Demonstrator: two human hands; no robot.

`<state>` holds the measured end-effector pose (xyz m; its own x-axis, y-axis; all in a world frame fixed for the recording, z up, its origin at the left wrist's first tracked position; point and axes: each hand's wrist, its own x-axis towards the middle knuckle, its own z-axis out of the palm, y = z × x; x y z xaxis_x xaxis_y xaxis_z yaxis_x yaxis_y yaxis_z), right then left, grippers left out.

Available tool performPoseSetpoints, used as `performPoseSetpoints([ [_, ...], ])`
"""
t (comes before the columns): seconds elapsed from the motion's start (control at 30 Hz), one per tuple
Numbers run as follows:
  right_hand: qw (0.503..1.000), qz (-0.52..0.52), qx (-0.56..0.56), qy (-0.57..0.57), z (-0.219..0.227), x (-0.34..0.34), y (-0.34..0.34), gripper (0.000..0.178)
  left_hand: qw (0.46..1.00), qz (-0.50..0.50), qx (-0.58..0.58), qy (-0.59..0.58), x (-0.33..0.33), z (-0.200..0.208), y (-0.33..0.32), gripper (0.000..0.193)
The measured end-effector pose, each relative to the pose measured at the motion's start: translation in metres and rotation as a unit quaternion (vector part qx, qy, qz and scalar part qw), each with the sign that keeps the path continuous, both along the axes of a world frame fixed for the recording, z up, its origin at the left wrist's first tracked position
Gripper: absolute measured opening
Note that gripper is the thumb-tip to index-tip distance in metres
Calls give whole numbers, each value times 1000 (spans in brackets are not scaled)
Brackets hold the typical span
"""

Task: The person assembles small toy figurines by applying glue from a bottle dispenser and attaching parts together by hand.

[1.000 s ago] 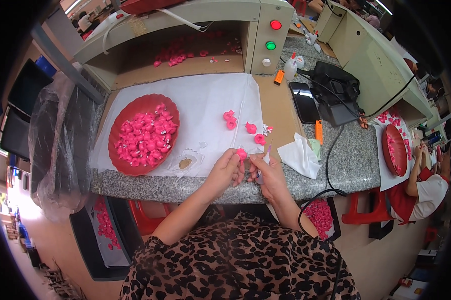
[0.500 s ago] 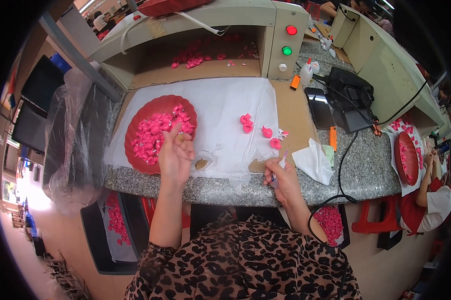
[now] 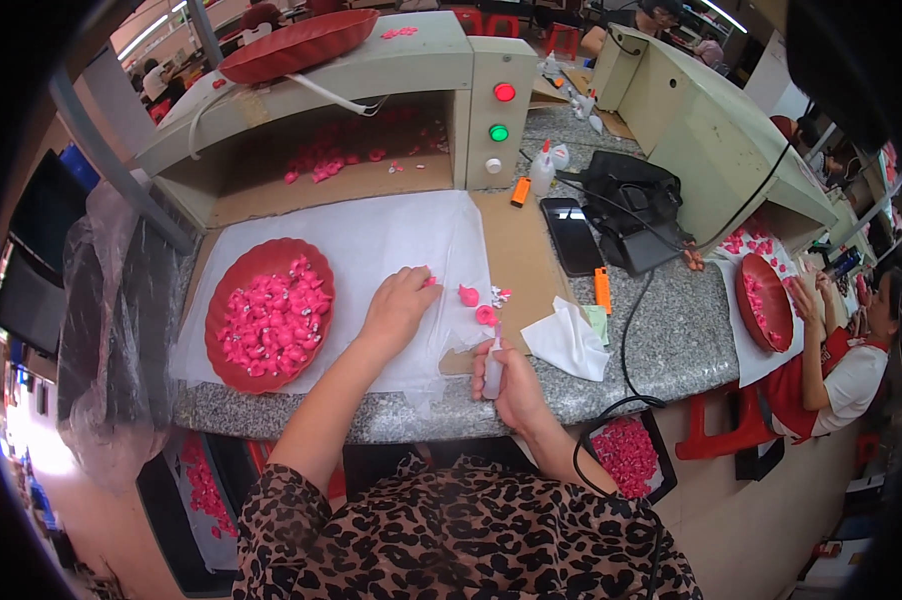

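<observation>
Your left hand point(image 3: 398, 308) reaches over the white paper sheet point(image 3: 386, 225) on the speckled stone surface point(image 3: 671, 335), its fingers bent down at a small pink molded piece point(image 3: 430, 282) that peeks out at the fingertips; you touch it there, but I cannot tell whether the fingers have closed on it. Your right hand point(image 3: 521, 388), by the near edge of the surface, has its fingers wrapped around a translucent applicator bottle point(image 3: 493, 372), held with its narrow tip pointing toward the far edge. Just beyond that tip sits a pink ring-like piece point(image 3: 486, 315), and a rounder pink piece point(image 3: 468, 295) lies a little farther in, beside some tiny white bits point(image 3: 502, 296). Toward the left edge of the sheet, you have a red scalloped tray point(image 3: 221, 362) heaped with pink pieces point(image 3: 276, 315). To the right of your right hand, a crumpled white cloth point(image 3: 566, 342) lies near the near edge, with an orange lighter point(image 3: 602, 290) just past it. Farther back are a black phone point(image 3: 571, 238), a black bag point(image 3: 631, 200) and a white bottle with a red tip point(image 3: 542, 170).
</observation>
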<state>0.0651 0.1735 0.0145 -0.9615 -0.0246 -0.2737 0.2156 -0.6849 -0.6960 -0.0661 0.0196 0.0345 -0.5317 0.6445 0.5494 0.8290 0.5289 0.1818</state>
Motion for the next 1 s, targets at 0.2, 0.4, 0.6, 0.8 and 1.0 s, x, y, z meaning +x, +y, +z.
performPoseSetpoints([
  [0.2, 996, 40, 80, 3, 12, 2, 0, 22, 1000, 18, -6, -15, 3, 7, -2, 14],
  [0.4, 998, 44, 34, 0, 6, -5, 9, 36, 464, -64, 538, -701, 34, -2, -19, 22],
  [0.6, 993, -4, 95, 71, 24, -11, 9, 31, 502, -42, 558, -659, 62, -12, -9, 21],
  [0.8, 963, -175, 146, 144, 20, -15, 3, 24, 795, 51, 456, -397, 73, -32, 2, 21],
  [1.0, 916, -165, 296, 216, 17, -4, -6, 16, 827, 63, 436, -348, 76, -32, 2, 21],
])
